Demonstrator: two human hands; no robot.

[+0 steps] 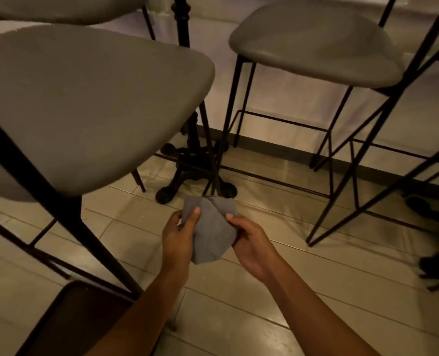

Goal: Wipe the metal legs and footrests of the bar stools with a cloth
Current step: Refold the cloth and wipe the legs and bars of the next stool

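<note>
The cloth (212,232) pinched between the left grip (178,235) and the right grip (251,245) is plain mid-grey with no pattern. Up and left of the grips, the near stool seat (85,104) is a flat taupe-grey, and the far stool seat (313,42), up and right, matches it. The stool legs (241,98) are black, as is the pedestal base (187,160) just beyond the cloth. Under the grips, the floor (264,291) is pale beige planks with fine dark joints. The wall (290,104) beyond is white, edged by a dark grey skirting (367,165).
</note>
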